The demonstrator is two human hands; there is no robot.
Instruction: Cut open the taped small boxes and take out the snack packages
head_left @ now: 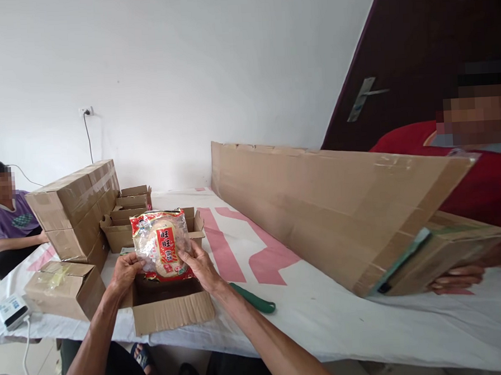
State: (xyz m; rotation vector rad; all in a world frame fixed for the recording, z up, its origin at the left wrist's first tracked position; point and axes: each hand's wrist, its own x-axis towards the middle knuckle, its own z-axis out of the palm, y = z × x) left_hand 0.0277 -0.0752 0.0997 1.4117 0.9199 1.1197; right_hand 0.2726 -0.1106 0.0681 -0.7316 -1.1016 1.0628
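Observation:
A bag of rice crackers [161,245], clear with red and white print, is held upright between my two hands. My left hand [128,270] pinches its lower left edge. On the other side, my right hand [201,265] grips the right edge, thumb on the front. Right below and behind the bag stands an open cardboard box [173,314], its front flap folded outward toward me; the bag hides most of its inside. To the right of the box lies a dark green curved object [254,299], partly behind my right forearm.
Stacked cartons [73,211] and a smaller carton [65,287] stand left, near a white device [13,310] with a cable. More open boxes [131,202] sit behind. A long cardboard panel [318,206] crosses the right side. One person sits left; another, in red, holds a carton [455,249] right.

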